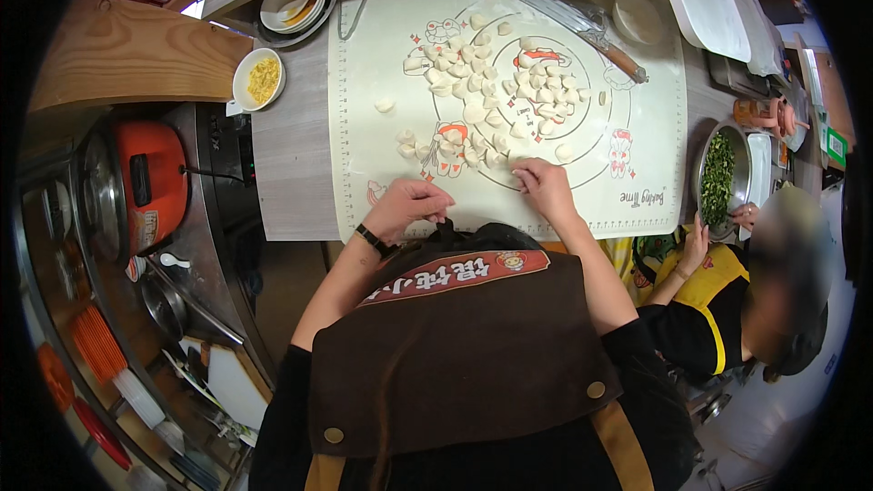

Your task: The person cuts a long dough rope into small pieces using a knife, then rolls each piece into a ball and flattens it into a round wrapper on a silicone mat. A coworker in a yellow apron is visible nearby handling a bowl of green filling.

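Observation:
Many small pale dough pieces lie spread over a cream-coloured printed baking mat, some in a loose pile, some single. My left hand hovers at the mat's near edge, fingers drawn together; what they hold, if anything, is hidden. Just right of it, my right hand is curled over the mat, its fingertips pinched at a pale bit of dough beside the nearest pieces. Toward the far right of the mat lie a cleaver with a wooden handle and a pale round bowl.
A white bowl of yellow shreds and stacked dishes stand at left, near an orange cooker. At right, a co-worker's hands hold a metal bowl of chopped greens. White trays sit far right.

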Tool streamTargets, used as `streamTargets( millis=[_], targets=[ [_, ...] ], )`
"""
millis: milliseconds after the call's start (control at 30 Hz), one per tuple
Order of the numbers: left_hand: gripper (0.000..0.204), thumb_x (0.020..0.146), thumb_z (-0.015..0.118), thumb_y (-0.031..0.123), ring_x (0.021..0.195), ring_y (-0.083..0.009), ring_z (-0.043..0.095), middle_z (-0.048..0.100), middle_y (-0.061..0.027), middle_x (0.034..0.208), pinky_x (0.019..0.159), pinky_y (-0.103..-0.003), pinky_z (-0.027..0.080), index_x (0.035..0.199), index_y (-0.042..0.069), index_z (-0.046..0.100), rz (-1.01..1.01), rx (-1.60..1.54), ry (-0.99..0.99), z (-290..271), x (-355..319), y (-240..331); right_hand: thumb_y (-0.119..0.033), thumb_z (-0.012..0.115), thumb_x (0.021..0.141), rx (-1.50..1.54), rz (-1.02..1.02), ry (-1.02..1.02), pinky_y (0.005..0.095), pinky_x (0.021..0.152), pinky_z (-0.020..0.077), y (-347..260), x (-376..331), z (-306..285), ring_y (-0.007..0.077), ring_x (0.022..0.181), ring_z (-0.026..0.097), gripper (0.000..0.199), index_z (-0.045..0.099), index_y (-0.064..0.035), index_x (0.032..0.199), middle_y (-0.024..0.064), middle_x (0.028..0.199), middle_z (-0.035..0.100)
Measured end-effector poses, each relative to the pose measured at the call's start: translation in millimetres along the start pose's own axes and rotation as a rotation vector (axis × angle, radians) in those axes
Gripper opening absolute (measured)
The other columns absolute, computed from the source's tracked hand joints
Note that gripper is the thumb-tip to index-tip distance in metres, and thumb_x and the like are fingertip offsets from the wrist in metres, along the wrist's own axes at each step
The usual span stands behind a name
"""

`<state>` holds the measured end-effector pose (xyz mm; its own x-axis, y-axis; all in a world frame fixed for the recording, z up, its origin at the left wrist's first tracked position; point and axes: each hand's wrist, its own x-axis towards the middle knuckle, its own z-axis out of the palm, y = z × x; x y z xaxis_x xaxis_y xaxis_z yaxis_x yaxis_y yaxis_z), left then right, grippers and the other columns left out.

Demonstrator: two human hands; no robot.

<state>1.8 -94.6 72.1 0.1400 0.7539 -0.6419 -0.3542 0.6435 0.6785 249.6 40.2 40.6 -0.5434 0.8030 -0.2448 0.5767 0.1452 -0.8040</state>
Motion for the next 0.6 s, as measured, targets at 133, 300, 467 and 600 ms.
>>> streamTargets(
  millis=[133,300,467,600],
  targets=[
    [0.018,0.092,0.063,0.008,0.082,-0.0141,0.065,0.068,-0.0088,0.093,0.077,-0.026,0.053,0.105,-0.004,0.068,0.051,-0.082,0.096,-21,-8,-9,-0.006,0.067,0.086,0.149,0.221,0.110,0.0257,0.056,0.0480,5,7,-5,0.0107,0.057,0.057,0.010,0.072,-0.0021,0.094,0.0071,0.069,0.066],
    [0.023,0.095,0.060,0.010,0.091,-0.0159,0.066,0.068,-0.0111,0.102,0.085,-0.027,0.054,0.113,-0.003,0.064,0.043,-0.211,0.212,-39,-17,-25,-0.010,0.072,0.085,0.206,0.253,0.282,0.0194,0.058,0.0443,29,10,-2,0.0047,0.064,0.054,0.011,0.072,-0.0016,0.092,-0.0013,0.073,0.066],
    [0.025,0.097,0.056,0.009,0.096,-0.0179,0.067,0.068,-0.0131,0.109,0.087,-0.027,0.054,0.119,0.000,0.059,0.002,-0.248,0.214,-51,-26,-35,-0.010,0.070,0.086,0.406,0.370,0.275,0.0201,0.057,0.0431,34,1,4,0.0046,0.062,0.051,0.009,0.069,-0.0032,0.092,-0.0037,0.072,0.062],
    [0.022,0.097,0.057,0.011,0.096,-0.0173,0.067,0.068,-0.0119,0.107,0.086,-0.025,0.054,0.116,0.001,0.060,-0.007,-0.247,0.210,-57,-29,-39,-0.007,0.070,0.086,0.496,0.374,0.292,0.0204,0.058,0.0423,30,-4,22,0.0041,0.063,0.048,0.010,0.069,-0.0013,0.094,-0.0032,0.073,0.061]
  ],
)
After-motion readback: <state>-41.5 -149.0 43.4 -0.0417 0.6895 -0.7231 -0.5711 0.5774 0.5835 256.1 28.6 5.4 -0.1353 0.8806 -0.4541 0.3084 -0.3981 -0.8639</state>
